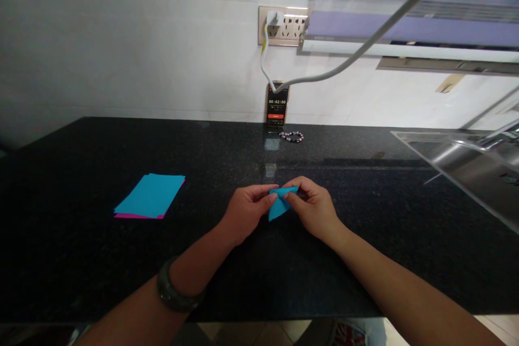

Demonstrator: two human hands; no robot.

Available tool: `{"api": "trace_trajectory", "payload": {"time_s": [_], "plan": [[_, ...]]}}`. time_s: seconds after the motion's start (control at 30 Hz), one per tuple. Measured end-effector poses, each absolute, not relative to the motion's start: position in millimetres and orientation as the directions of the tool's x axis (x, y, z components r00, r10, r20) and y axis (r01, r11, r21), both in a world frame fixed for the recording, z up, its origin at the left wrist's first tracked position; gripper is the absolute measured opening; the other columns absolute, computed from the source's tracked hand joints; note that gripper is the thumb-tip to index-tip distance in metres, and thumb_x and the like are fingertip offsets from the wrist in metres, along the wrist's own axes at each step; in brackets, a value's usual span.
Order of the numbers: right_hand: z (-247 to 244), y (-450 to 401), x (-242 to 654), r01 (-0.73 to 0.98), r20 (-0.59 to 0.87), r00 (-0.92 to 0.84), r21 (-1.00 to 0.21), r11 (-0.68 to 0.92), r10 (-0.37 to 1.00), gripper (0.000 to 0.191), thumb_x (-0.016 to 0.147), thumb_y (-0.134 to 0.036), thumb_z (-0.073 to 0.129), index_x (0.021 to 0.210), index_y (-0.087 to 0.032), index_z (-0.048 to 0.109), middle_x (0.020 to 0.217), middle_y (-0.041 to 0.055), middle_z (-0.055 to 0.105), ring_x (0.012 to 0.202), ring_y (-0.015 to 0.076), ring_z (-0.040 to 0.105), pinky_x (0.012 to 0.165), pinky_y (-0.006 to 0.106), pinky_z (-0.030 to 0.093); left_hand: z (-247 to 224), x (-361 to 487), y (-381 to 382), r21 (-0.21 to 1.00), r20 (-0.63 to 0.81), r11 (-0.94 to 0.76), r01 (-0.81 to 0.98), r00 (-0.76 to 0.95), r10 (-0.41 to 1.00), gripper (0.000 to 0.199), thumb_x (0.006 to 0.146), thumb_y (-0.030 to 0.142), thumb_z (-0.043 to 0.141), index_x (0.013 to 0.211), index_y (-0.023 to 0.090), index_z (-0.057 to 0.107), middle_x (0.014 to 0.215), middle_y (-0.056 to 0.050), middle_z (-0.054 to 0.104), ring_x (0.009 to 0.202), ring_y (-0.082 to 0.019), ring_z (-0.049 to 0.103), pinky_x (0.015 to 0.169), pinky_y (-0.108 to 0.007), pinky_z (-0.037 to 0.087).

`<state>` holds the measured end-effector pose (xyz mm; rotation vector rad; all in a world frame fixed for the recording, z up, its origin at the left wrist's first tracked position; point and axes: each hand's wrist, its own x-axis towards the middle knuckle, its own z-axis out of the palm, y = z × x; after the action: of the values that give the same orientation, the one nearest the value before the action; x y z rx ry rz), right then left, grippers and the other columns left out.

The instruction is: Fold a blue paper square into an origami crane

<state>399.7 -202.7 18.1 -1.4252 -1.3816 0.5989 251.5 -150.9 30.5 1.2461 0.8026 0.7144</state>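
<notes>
A small folded piece of blue paper (279,208) is held between both hands, above the dark countertop near its middle. My left hand (248,208) pinches its left side between thumb and fingers. On the right side, my right hand (315,206) grips the paper in the same way, thumb on the near face. The paper tapers to a point at the lower left. Off to the left lies a stack of paper sheets (151,195), blue on top with magenta showing beneath along the near and right edges.
A phone (277,104) showing a timer leans on the wall, with a beaded strap (292,136) before it. A white cable (328,73) runs from the outlet (284,26) across the view. At the right, a metal sink (478,159) is set in the black countertop (194,146).
</notes>
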Motion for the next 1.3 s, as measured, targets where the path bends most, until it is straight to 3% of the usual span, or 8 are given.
{"api": "trace_trajectory", "payload": {"time_s": [0.3, 0.4, 0.6, 0.87, 1.3], "plan": [[19.8, -201.8, 396.7, 0.441, 0.333, 0.176, -0.868, 0.228, 0.926, 0.009, 0.072, -0.015, 0.054, 0.077, -0.020, 0.059, 0.075, 0.0011, 0.055, 0.070, 0.0135, 0.053, 0.063, 0.026, 0.042, 30.0, 250.8, -152.7, 0.999, -0.021, 0.047, -0.026, 0.621, 0.783, 0.029, 0.068, 0.025, 0.064, 0.096, 0.017, 0.066, 0.087, -0.005, 0.069, 0.081, -0.018, 0.061, 0.075, -0.029, 0.047], [22.6, -202.0, 397.8, 0.401, 0.293, 0.198, -0.895, 0.195, 0.935, 0.005, 0.074, -0.021, 0.054, 0.077, -0.018, 0.058, 0.072, 0.0014, 0.055, 0.067, 0.0134, 0.052, 0.061, 0.027, 0.042, 31.6, 251.5, -153.6, 0.990, -0.063, 0.129, -0.064, 0.615, 0.786, 0.028, 0.073, 0.027, 0.058, 0.099, 0.016, 0.065, 0.090, -0.005, 0.068, 0.080, -0.017, 0.062, 0.076, -0.032, 0.048], [25.6, -203.3, 398.2, 0.356, 0.247, 0.202, -0.920, 0.164, 0.948, 0.006, 0.073, -0.024, 0.056, 0.076, -0.019, 0.056, 0.068, 0.0004, 0.054, 0.062, 0.0132, 0.051, 0.059, 0.026, 0.043, 31.6, 252.5, -153.1, 0.972, -0.114, 0.213, -0.099, 0.596, 0.795, 0.021, 0.072, 0.026, 0.060, 0.089, 0.014, 0.066, 0.075, -0.004, 0.068, 0.068, -0.016, 0.063, 0.071, -0.034, 0.051], [24.2, -204.2, 397.7, 0.304, 0.195, 0.202, -0.944, 0.128, 0.960, 0.007, 0.071, -0.024, 0.057, 0.075, -0.019, 0.054, 0.066, -0.0006, 0.053, 0.059, 0.0122, 0.049, 0.054, 0.025, 0.042, 25.1, 249.9, -149.6, 0.936, -0.130, 0.312, -0.163, 0.663, 0.737, 0.024, 0.072, 0.029, 0.061, 0.088, 0.012, 0.066, 0.079, -0.007, 0.068, 0.073, -0.017, 0.063, 0.076, -0.036, 0.049], [17.9, -203.2, 397.0, 0.233, 0.149, 0.208, -0.967, 0.099, 0.967, 0.009, 0.069, -0.025, 0.059, 0.073, -0.020, 0.052, 0.063, -0.0021, 0.052, 0.055, 0.0117, 0.048, 0.052, 0.025, 0.041, 23.0, 247.8, -148.6, 0.935, -0.146, 0.324, -0.147, 0.672, 0.726, 0.024, 0.068, 0.027, 0.066, 0.087, 0.012, 0.068, 0.080, -0.006, 0.068, 0.076, -0.015, 0.062, 0.081, -0.034, 0.046]]}}
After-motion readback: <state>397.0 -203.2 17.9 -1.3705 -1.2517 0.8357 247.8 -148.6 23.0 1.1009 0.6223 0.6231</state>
